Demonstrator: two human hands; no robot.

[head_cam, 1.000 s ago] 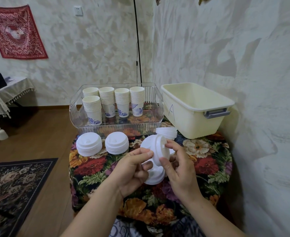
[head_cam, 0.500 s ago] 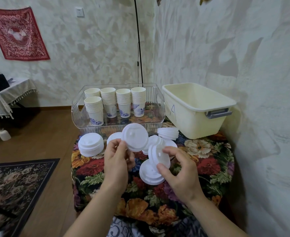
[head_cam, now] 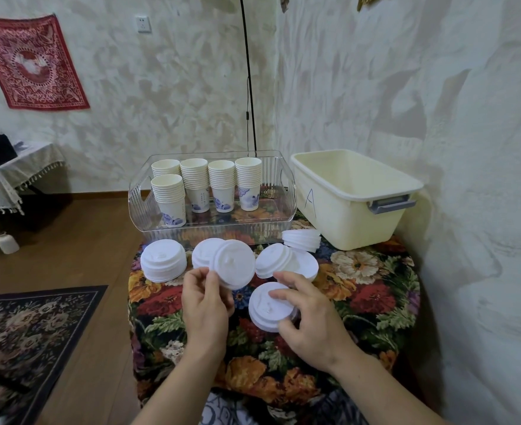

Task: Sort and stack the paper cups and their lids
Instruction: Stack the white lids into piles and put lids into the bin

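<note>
While the left hand (head_cam: 205,297) pinches a single white lid (head_cam: 234,263) by its rim at frame centre, just above the middle lid stack (head_cam: 202,254), the right hand (head_cam: 306,314) curls around a short lid stack (head_cam: 268,306) low on the table (head_cam: 376,302). That thin edge grip could slip, or a skewed placing could topple the leaning lids (head_cam: 279,260) beside it.

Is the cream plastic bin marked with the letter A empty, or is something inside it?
As far as visible, empty: the cream bin shows only bare inner walls and floor. The near wall hides its nearest inside corner, so cannot tell there.
</note>
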